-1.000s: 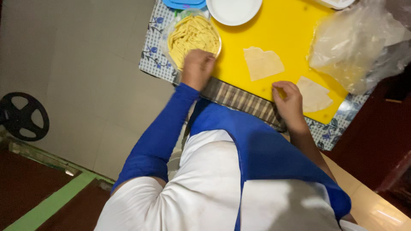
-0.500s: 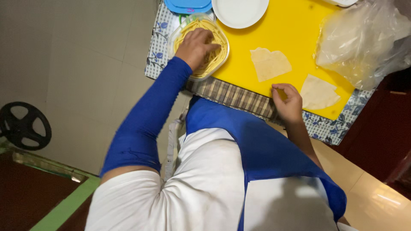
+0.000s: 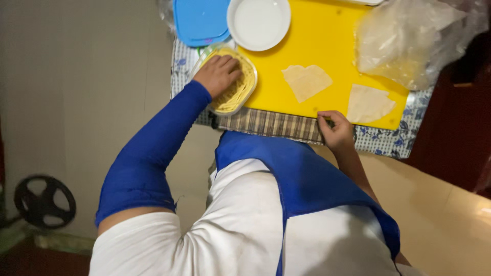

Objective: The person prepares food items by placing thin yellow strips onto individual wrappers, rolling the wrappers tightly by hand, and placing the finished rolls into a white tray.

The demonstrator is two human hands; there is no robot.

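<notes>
Head view: left hand (image 3: 219, 74), fingers curled, digs into yellow noodles in a clear tub (image 3: 231, 82) overhanging the yellow board (image 3: 317, 46); it could tip. Right hand (image 3: 336, 132) pinches the board's edge.

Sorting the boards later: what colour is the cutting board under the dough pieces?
Bright yellow cutting board; head view.

Probably kitchen: cutting board (image 3: 317, 41), apron (image 3: 302, 179)

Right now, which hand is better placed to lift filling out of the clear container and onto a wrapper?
Left, probably. The left hand is already inside the clear container, on the yellow shreds. The right hand rests at the yellow board's near edge, apart from it.
</notes>
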